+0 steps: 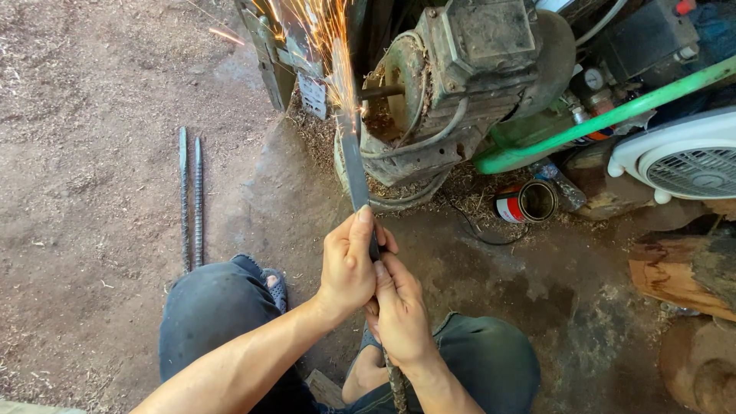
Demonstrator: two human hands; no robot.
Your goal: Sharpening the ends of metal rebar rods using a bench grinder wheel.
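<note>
Both the left hand (349, 264) and right hand (400, 314) are clenching the flat steel bar (354, 165) at frame centre, its tip sparking against the grinder (452, 84); it looks stiff, heavy and likely hot, best gripped low.

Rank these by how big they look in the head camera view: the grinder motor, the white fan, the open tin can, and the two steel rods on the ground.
1. Grinder motor, clearly largest.
2. White fan, though the frame edge cuts it off, so unsure.
3. Two steel rods, long but very thin.
4. Open tin can, smallest.
</note>
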